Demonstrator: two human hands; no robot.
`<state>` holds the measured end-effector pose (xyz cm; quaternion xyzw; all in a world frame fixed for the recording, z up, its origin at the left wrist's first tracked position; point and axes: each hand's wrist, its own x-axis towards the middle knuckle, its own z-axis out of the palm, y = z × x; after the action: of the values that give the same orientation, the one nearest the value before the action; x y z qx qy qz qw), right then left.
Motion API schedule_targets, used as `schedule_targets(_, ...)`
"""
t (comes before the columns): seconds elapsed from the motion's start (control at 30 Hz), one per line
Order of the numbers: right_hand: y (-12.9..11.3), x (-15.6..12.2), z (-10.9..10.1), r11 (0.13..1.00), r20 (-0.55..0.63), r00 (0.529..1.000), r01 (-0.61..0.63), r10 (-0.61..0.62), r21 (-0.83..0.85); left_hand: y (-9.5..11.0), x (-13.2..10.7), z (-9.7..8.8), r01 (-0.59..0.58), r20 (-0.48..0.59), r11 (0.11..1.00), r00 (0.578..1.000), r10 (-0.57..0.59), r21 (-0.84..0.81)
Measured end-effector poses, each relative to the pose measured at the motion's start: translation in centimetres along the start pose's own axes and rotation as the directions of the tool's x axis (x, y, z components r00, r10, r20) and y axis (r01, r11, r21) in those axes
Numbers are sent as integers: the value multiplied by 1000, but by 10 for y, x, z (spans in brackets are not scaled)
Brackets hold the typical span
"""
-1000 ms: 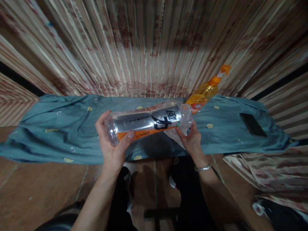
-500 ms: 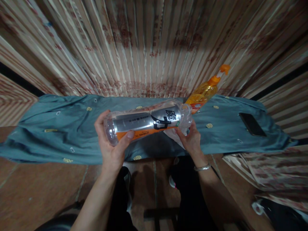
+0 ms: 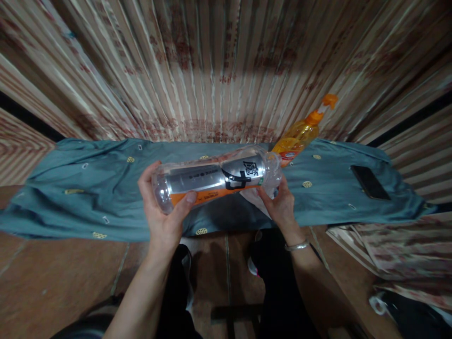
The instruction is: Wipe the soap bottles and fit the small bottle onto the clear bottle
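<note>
A clear plastic bottle (image 3: pixel 212 176) with a silver, orange and black label lies sideways above the cloth-covered bench, its neck end to the right and tilted slightly up. My left hand (image 3: pixel 164 212) wraps round the base end, thumb across the label's orange strip. At the neck end, my right hand (image 3: pixel 280 205) grips the clear plastic with thumb and fingers; some of its fingers are behind the bottle. White tissue or cloth (image 3: pixel 259 201) hangs beneath the bottle beside my right hand; whether my fingers hold it too, I cannot tell.
Behind the neck end stands a spray bottle (image 3: pixel 298 134) of orange liquid with an orange trigger head. A black phone (image 3: pixel 370 182) lies on the right of the teal cloth (image 3: pixel 102 188). Pleated striped curtains (image 3: pixel 212 70) rise behind the bench. Dark clothing or a bag (image 3: pixel 409 310) is at lower right.
</note>
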<state>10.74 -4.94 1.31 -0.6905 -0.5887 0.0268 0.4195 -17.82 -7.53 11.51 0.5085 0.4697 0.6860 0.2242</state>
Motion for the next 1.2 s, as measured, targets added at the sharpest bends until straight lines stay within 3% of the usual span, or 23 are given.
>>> schedule_targets(0.67, 1, 0, 1, 1000, -3, 1000, -3, 3, 12, 2, 1, 2, 18, 12, 1000, 1000, -18, 24)
schedule_targets(0.87, 2, 0, 0, 1000, 6, 1000, -2, 2, 13, 3, 1, 2, 17, -3, 999, 1000, -17, -34)
schedule_targets(1.2, -1, 0, 0, 999, 10, 1000, -19, 19, 27, 3, 0, 2, 18, 17, 1000, 1000, -18, 26)
